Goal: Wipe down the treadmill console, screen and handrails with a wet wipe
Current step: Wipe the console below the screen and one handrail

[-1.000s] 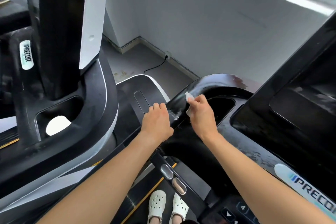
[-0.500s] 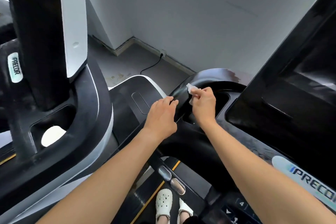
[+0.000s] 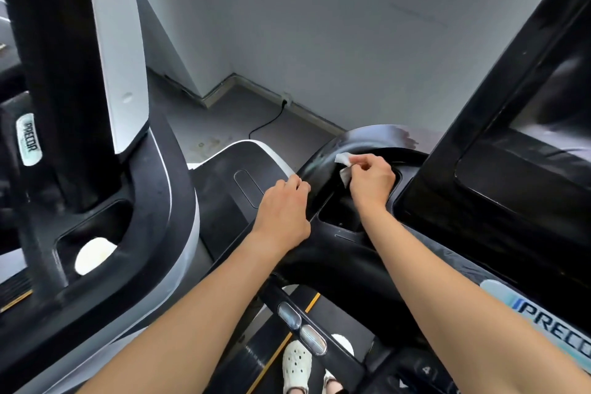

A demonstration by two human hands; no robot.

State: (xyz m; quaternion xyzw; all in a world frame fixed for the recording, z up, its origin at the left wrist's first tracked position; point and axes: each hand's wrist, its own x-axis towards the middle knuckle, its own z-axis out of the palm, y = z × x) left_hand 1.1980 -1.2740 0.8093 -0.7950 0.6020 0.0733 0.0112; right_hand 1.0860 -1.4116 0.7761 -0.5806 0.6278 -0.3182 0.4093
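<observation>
Most of the wet wipe (image 3: 343,159) is hidden inside the right hand (image 3: 371,184). Only two white corners show, one above the knuckles and one below the fingers on the left side. The grip of this hand is narrow and pinches the wipe, pressing it against the inner edge of the curved black handrail (image 3: 371,137). The left hand (image 3: 283,211) lies on the same rail, nearer the person, with its fingers bent at the outer edge. Its thumb is hidden, so I cannot tell whether this grip really holds. The screen (image 3: 527,99) is cut off at the right border.
</observation>
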